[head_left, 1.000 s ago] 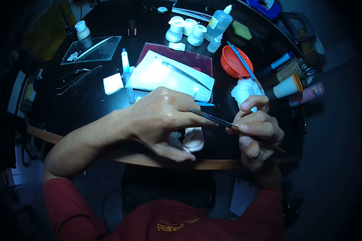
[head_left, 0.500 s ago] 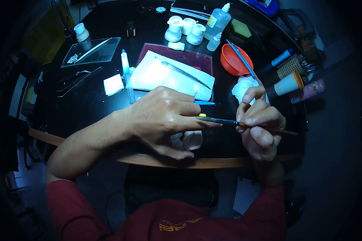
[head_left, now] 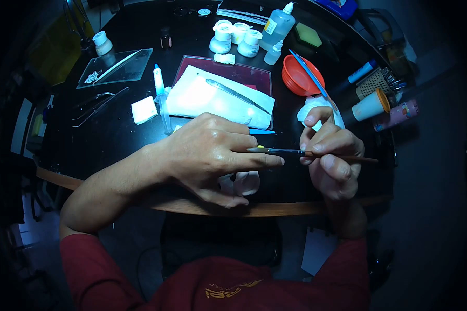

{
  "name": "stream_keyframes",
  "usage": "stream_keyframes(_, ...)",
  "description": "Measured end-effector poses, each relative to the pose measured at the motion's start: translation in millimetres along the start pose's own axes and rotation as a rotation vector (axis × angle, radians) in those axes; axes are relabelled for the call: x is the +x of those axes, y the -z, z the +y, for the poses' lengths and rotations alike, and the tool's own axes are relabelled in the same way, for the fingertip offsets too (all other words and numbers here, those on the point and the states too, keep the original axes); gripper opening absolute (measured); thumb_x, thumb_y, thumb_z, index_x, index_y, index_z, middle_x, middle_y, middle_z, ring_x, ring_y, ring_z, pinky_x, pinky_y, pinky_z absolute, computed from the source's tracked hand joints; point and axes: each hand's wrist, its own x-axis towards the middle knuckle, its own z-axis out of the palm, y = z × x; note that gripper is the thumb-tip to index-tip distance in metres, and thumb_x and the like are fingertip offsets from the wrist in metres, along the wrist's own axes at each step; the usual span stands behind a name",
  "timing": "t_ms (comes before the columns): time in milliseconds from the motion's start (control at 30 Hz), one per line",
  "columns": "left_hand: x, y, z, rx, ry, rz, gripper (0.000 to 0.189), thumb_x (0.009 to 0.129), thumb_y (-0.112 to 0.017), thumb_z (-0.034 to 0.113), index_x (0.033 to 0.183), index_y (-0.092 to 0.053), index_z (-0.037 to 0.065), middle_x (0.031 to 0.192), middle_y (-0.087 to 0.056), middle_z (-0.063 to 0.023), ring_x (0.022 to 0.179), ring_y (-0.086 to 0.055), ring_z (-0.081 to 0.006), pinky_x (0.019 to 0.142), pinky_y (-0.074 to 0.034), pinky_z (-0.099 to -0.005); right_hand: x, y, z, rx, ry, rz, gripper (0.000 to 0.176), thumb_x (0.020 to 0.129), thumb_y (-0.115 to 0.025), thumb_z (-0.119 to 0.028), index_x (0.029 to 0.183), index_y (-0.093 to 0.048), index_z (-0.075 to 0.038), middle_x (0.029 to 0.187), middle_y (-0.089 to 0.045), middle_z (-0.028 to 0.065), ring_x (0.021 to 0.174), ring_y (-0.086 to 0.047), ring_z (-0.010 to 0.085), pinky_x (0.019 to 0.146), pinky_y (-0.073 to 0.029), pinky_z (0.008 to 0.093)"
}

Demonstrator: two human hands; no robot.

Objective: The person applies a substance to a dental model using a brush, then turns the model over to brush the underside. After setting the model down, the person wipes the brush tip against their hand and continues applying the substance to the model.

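Note:
My right hand [head_left: 337,158] pinches a thin paintbrush [head_left: 290,152] with a brown handle and a dark ferrule. The brush lies nearly level, its pointed tip overlapping the fingers of my left hand [head_left: 207,153]. Back up and fingers bent, that hand is closed around a white plaster-like piece [head_left: 247,183], which shows below the index finger near the table's front edge. Most of the piece is hidden by the hand. A small yellow bit [head_left: 260,146] peeks out just above the brush tip.
Beyond my hands, a metal spatula [head_left: 236,96] lies on a folded white cloth [head_left: 189,96]. A syringe [head_left: 163,106] is left of it; a red bowl [head_left: 290,83] and crumpled tissue [head_left: 311,110] are right. White-capped jars [head_left: 221,44] and a clear bottle [head_left: 279,26] stand behind.
My right hand has turned slightly and moved a little left, bringing the brush closer to level with its tip farther over the left fingers. The left hand keeps its hold.

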Motion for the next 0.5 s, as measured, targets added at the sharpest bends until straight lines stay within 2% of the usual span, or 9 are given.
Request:
stream_keyframes(100, 0, 2, 0, 0.029, -0.004, -0.014, 0.068, 0.073, -0.086, 0.042, 0.131, -0.071, 0.01, 0.08, -0.058, -0.0028, 0.071, -0.063, -0.0218, 0.056, -0.05, -0.0377, 2, 0, 1, -0.059, 0.018, -0.058, 0.021, 0.08, -0.063, -0.01, 0.098, -0.073, -0.004, 0.073, -0.069, 0.0071, 0.097, -0.065, 0.0223, 0.099, -0.048, 0.0432)
stream_keyframes(267, 1, -2, 1, -0.016, -0.02, 0.009, 0.065, 0.07, -0.088, 0.038, 0.126, -0.072, 0.009, 0.08, -0.057, -0.0032, 0.072, -0.063, -0.0213, 0.055, -0.05, -0.0376, 6, 3, 4, -0.058, 0.076, -0.015, 0.021, 0.082, -0.064, -0.01, 0.099, -0.074, -0.003, 0.074, -0.071, 0.0082, 0.081, -0.069, 0.0186, 0.11, -0.042, 0.0455)
stream_keyframes(367, 1, -7, 4, 0.025, -0.052, 0.045, 0.06, 0.069, -0.088, 0.035, 0.122, -0.073, 0.009, 0.08, -0.057, -0.003, 0.073, -0.063, -0.0209, 0.054, -0.05, -0.0371, 7, 1, 5, -0.096, 0.113, -0.025, 0.02, 0.087, -0.066, -0.01, 0.103, -0.075, -0.003, 0.078, -0.075, 0.0098, 0.082, -0.071, 0.0174, 0.114, -0.038, 0.0466)
stream_keyframes(500, 2, -15, 5, 0.038, -0.092, 0.13, 0.053, 0.066, -0.087, 0.031, 0.113, -0.075, 0.008, 0.083, -0.06, -0.0028, 0.075, -0.062, -0.0196, 0.053, -0.05, -0.0358, 7, -3, 8, -0.089, 0.126, -0.091, 0.02, 0.089, -0.07, -0.008, 0.107, -0.076, -0.002, 0.083, -0.078, 0.0112, 0.086, -0.073, 0.0175, 0.113, -0.04, 0.0473)
